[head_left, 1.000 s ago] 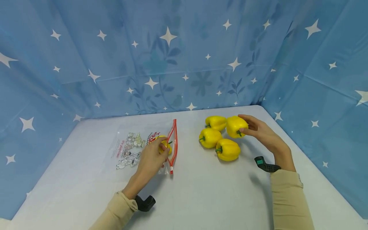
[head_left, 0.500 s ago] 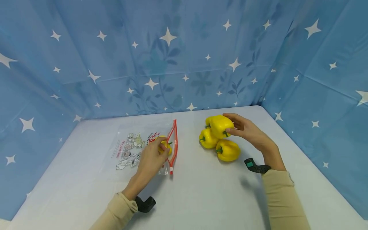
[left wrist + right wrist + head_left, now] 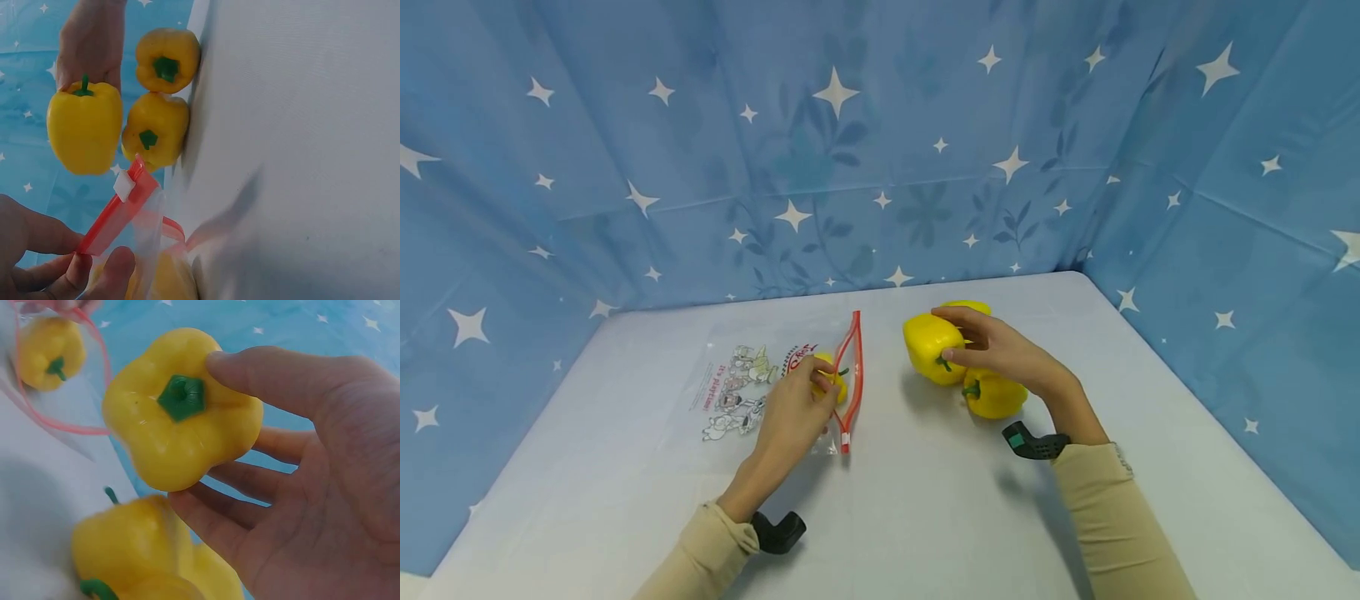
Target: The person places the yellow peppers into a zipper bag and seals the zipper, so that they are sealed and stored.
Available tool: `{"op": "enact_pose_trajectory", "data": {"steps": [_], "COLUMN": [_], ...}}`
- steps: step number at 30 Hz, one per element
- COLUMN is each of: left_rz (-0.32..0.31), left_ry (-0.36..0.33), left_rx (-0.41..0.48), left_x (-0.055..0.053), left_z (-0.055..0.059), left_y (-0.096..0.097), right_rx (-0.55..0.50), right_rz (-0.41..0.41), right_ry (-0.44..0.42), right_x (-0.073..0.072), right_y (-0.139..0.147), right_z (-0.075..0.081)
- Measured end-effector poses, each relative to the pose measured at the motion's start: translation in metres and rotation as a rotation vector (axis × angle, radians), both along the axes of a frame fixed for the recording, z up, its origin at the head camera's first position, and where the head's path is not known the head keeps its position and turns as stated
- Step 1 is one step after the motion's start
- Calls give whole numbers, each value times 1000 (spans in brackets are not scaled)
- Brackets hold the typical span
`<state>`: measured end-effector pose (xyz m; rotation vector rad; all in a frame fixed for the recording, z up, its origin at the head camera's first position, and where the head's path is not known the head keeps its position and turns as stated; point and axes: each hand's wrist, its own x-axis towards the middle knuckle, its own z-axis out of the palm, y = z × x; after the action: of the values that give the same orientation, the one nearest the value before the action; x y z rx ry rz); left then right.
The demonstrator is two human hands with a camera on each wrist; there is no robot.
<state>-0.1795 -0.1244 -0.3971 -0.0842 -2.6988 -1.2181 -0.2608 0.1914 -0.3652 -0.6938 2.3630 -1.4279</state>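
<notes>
My right hand [image 3: 1003,348] grips a yellow bell pepper [image 3: 927,340] with thumb and fingers, raised above the table. In the right wrist view its green stem [image 3: 181,397] faces the camera. My left hand [image 3: 793,408] pinches the red zip edge [image 3: 112,222] of a clear zip bag [image 3: 741,396] lying flat on the left. The bag's mouth gapes toward the right, and one yellow pepper [image 3: 51,353] lies just inside it. Beside the held pepper stand more yellow peppers [image 3: 996,395], partly hidden behind it and my right hand.
A white cloth covers the table [image 3: 895,517]. Blue curtains [image 3: 880,150] with white stars hang along the back and sides. A white slider [image 3: 124,185] sits at the near end of the bag's zip. A black camera mount is on each wrist.
My right hand has carried the held pepper leftward over the other peppers, toward the bag's mouth. My left hand has stayed at the bag's edge.
</notes>
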Motion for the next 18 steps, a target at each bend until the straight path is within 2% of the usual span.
{"op": "enact_pose_trajectory", "data": {"steps": [7, 18], "left_rz": [-9, -11], "left_ry": [14, 51], "left_rx": [25, -7], "left_x": [0, 1], "left_z": [0, -1], "left_y": [0, 1], "right_rx": [-2, 32], "right_rz": [69, 161], "right_ry": [-23, -38], "right_x": [2, 5], "right_y": [-23, -51], "right_z": [-8, -24]}}
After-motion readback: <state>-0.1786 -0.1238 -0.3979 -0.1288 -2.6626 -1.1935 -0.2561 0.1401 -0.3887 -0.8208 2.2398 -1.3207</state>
